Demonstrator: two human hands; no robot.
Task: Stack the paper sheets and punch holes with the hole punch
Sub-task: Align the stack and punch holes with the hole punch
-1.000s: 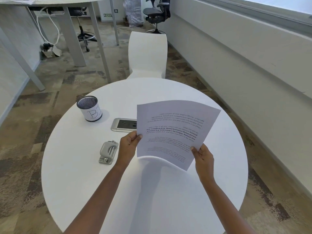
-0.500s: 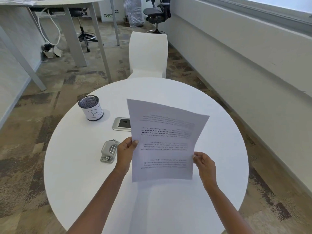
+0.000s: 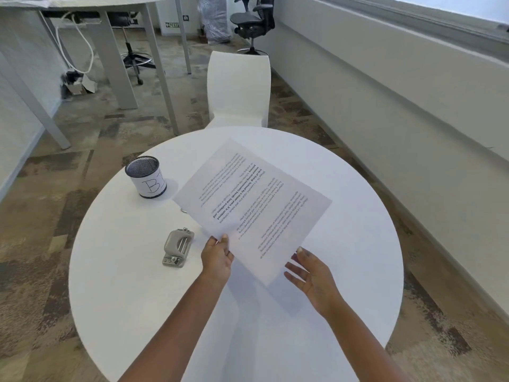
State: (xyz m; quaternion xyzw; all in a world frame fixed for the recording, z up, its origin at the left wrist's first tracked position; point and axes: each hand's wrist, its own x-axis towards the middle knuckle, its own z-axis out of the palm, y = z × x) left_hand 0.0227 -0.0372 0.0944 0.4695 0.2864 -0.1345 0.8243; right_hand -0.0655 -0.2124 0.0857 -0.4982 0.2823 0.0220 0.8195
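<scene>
White printed paper sheets point(image 3: 253, 208) hang tilted above the round white table point(image 3: 137, 285), one corner pointing away from me. My left hand point(image 3: 216, 257) pinches their near left edge between thumb and fingers. My right hand point(image 3: 311, 274) is spread under the near right edge with its fingers apart, only its thumb tip meeting the paper. A grey metal hole punch point(image 3: 177, 248) lies on the table just left of my left hand, apart from it.
A black mesh pen cup point(image 3: 146, 180) labelled "B" stands at the back left of the table. A white chair point(image 3: 238, 89) faces the table's far side. Beyond are desk legs, an office chair and a wall on the right.
The sheets have swung counter-clockwise and tipped flatter, now covering the silver device by the cup. My right hand has let go of its grip and opened beneath the edge.
</scene>
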